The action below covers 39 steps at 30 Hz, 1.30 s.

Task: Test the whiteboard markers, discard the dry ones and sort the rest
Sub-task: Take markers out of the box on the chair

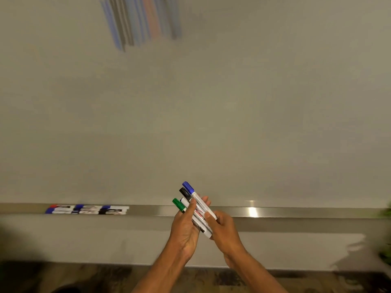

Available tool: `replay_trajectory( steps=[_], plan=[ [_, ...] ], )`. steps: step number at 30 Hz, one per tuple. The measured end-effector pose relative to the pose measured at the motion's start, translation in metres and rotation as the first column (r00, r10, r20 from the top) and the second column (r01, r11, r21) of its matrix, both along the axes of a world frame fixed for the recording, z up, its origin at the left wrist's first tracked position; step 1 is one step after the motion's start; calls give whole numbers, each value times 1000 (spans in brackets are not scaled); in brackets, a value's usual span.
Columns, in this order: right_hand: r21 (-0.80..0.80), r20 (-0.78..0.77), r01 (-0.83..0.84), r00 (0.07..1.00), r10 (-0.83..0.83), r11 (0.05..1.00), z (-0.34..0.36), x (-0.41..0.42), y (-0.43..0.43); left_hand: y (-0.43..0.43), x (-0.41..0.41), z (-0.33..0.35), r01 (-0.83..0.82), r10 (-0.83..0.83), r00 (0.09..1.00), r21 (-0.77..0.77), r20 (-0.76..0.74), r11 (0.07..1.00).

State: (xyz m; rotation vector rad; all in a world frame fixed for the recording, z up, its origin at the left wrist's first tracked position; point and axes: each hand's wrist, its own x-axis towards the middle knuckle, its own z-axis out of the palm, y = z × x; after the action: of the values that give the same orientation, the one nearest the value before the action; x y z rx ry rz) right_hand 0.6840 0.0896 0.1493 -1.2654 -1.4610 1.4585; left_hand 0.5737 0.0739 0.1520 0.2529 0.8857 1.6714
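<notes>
My left hand (184, 227) holds a bunch of capped markers in front of the whiteboard (211, 113): a green-capped marker (179, 204) and a black-capped marker (185, 193) fan out above its fingers. My right hand (224, 231) pinches the white barrel of a blue-capped marker (195, 195) that lies on top of the bunch. Several more markers (86, 209) with red, blue and black caps lie in two rows on the left of the metal tray (275, 211). Blue, black and orange test strokes (141, 20) mark the top of the board, blurred.
The tray runs the whole width under the board. Below it is a pale wall, then a dark patterned floor (105, 278). Green plant leaves (386, 229) show at the right edge.
</notes>
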Motion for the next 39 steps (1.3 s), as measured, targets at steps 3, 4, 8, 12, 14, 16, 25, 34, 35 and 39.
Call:
replay_trajectory(
  steps=[3, 4, 8, 12, 14, 16, 25, 34, 35, 39],
  plan=[
    [-42, 0, -66, 998, 66, 997, -2, -37, -2, -7, -46, -3, -48, 48, 999, -8, 5, 999],
    [-55, 0, -91, 996, 92, 994, -3, -47, -1, -9, -59, -5, -61, 61, 998, -10, 4, 998],
    [-77, -15, -174, 985, 173, 982, -8, -82, 5, -11, -96, -13, -112, 113, 993, -42, 27, 993],
    [-52, -43, -202, 979, 200, 978, -17, -109, 16, -6, -124, -25, -178, 183, 982, -91, 44, 980],
    [-54, -80, -218, 974, 213, 975, -21, -121, 23, 1, -136, -29, -213, 219, 975, -116, 39, 970],
    [-60, -117, -238, 966, 230, 969, -25, -133, 33, 10, -146, -33, -245, 251, 967, -133, 37, 960],
    [-172, -154, -324, 942, 299, 930, -51, -168, 92, 51, -172, -48, -361, 381, 923, -207, 63, 909],
    [-364, -207, -195, 970, 125, 911, -86, -216, 117, 67, -215, -76, -387, 422, 904, -287, 69, 876],
    [-363, -201, -181, 973, 114, 914, -90, -223, 118, 69, -223, -81, -384, 422, 904, -302, 72, 873],
    [-376, -158, -136, 984, 81, 917, -108, -248, 122, 74, -255, -101, -296, 345, 935, -354, 82, 887]
  ],
)
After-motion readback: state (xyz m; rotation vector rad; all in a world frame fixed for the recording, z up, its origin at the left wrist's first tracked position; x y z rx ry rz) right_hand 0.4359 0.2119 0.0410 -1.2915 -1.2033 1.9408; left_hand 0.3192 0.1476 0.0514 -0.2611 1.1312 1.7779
